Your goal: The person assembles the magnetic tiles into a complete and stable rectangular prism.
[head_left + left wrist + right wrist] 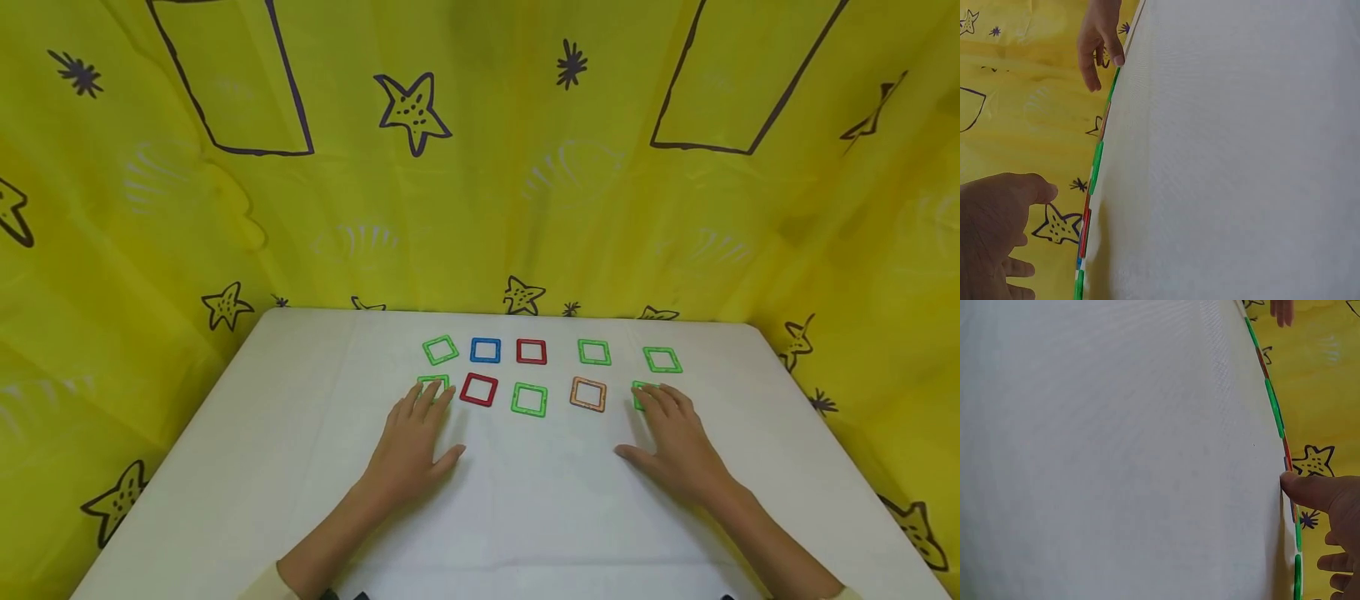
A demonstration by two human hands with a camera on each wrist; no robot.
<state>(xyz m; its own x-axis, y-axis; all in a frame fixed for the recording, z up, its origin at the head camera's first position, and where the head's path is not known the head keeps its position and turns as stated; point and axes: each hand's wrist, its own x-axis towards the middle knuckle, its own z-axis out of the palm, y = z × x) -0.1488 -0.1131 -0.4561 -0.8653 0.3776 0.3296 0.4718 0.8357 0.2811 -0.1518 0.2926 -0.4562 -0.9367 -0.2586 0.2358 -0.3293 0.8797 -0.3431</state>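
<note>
Over the lower row's left end, my left hand (411, 446) spreads its fingers above a green square frame (433, 378), partly hidden by the fingertips. My right hand (678, 446) reaches likewise over another green square frame (637, 397) at the row's right end, covering most of it. Neither hand grips anything. Between them lie a red frame (475, 403), a green frame (528, 413) and an orange frame (587, 407). In the left wrist view, the left thumb and fingers (1041, 189) appear raised above the tabletop. The right thumb points inward in the right wrist view.
An upper row holds a tilted green frame (427, 354), a blue frame (486, 340), a red frame (532, 341), and two more green frames (595, 363) to the right. The white-covered table (540, 517) is bordered by a yellow patterned curtain (480, 208) at the back and sides.
</note>
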